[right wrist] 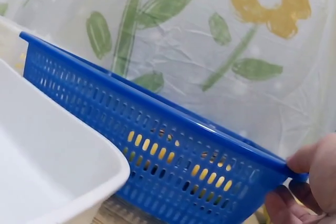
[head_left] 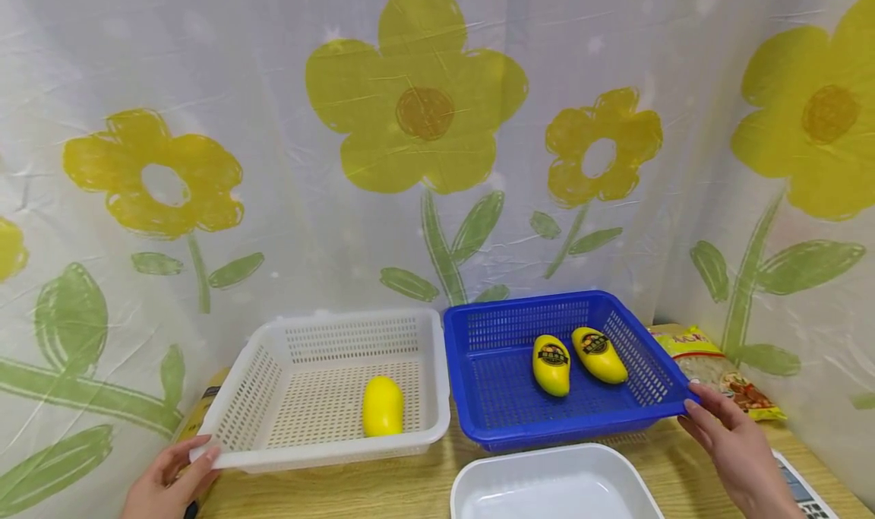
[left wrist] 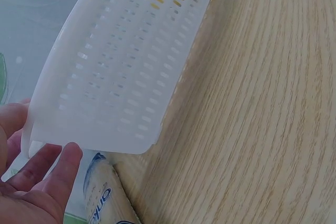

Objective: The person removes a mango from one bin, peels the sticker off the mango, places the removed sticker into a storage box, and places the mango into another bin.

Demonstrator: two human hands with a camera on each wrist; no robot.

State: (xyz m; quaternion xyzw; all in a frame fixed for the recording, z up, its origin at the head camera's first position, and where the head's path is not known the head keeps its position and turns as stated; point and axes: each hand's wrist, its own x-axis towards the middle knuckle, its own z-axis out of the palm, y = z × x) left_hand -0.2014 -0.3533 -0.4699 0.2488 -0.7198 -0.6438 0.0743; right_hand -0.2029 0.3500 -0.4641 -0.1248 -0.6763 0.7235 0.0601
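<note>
In the head view, my left hand [head_left: 171,477] pinches the front left corner of a white plastic basket [head_left: 342,452] with slotted walls. One plain yellow mango [head_left: 383,406] lies inside it, toward the front right. My right hand [head_left: 734,447] pinches the rim of a blue plastic basket [head_left: 567,430] at its front right corner, thumb on top and fingers below, as the right wrist view shows. That basket holds two yellow mangoes, the left mango [head_left: 551,365] and the right mango [head_left: 600,356], both with dark labels. The baskets stand side by side.
A white tub [head_left: 547,496] sits in front of the blue basket. To the right are a food packet [head_left: 724,378] and a device with keys [head_left: 803,488]. Another printed package [left wrist: 107,192] lies beyond the white basket's left end. A flowered curtain [head_left: 273,261] hangs behind the wooden table [head_left: 383,488].
</note>
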